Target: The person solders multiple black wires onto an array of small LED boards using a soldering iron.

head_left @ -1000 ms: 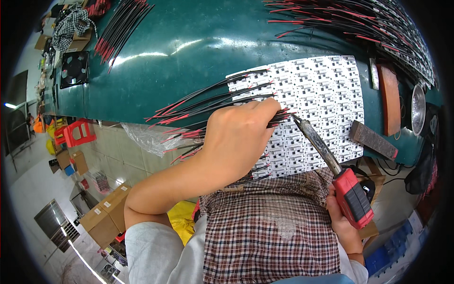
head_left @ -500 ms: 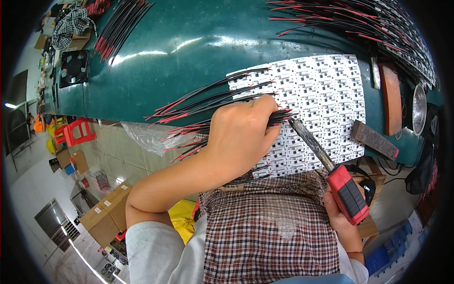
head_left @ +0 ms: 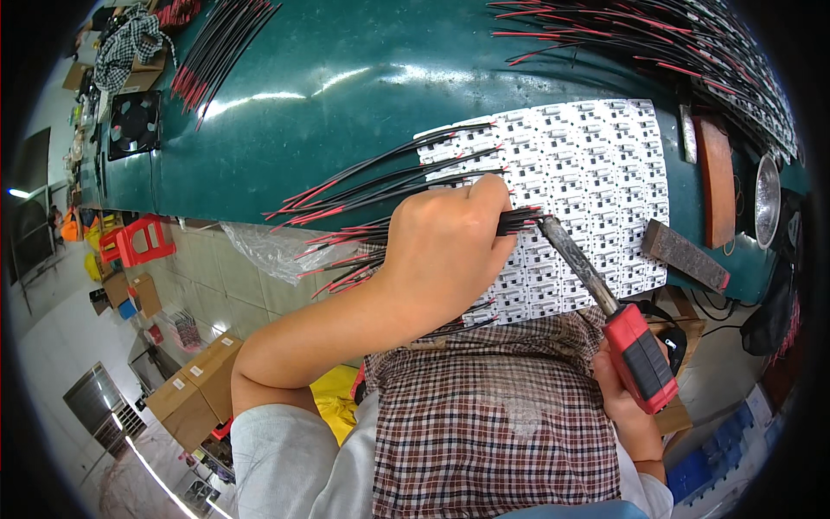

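Note:
A white panel of small circuit boards (head_left: 596, 173) lies at the table's near edge. Above its middle my left hand (head_left: 450, 238) is closed around a bundle of black wires (head_left: 519, 221), whose tips point right over the boards. My right hand (head_left: 618, 385) grips a soldering iron (head_left: 640, 355) with a red and black handle. The iron's dark tip, at the upper left, meets or nearly meets the wire ends; I cannot tell if they touch. More black and red wires (head_left: 372, 177) run left from the panel's left side, partly hidden behind my left hand.
Wire bundles lie at the back left (head_left: 226, 52) and on stacked panels at the back right (head_left: 743, 78). A dark bar (head_left: 685, 255) rests on the panel's right corner. Beyond it are a brown block (head_left: 713, 182) and a metal bowl (head_left: 767, 201). A small fan (head_left: 134, 124) stands far left.
My left hand and the wire bundle have shifted slightly right. The soldering iron has also moved a little to the right with its tip still by the wire ends.

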Demonstrator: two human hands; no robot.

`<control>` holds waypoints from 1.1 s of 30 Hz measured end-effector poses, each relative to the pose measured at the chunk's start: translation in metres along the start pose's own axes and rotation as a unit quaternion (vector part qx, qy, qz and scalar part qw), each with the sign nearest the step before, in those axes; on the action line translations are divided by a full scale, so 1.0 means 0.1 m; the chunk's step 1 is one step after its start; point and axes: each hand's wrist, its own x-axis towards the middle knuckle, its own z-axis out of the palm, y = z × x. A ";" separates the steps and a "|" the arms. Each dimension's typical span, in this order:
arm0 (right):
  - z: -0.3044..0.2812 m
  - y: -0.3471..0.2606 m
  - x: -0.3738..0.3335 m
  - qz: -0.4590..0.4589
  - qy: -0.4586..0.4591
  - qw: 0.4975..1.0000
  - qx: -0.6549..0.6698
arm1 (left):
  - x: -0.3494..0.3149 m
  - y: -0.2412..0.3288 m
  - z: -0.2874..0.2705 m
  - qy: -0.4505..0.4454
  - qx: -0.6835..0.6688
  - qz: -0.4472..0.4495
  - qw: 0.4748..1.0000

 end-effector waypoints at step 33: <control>0.02 0.21 -0.25 0.054 0.022 0.998 0.020 | 0.10 -0.06 -0.07 -0.044 -0.024 0.005 0.999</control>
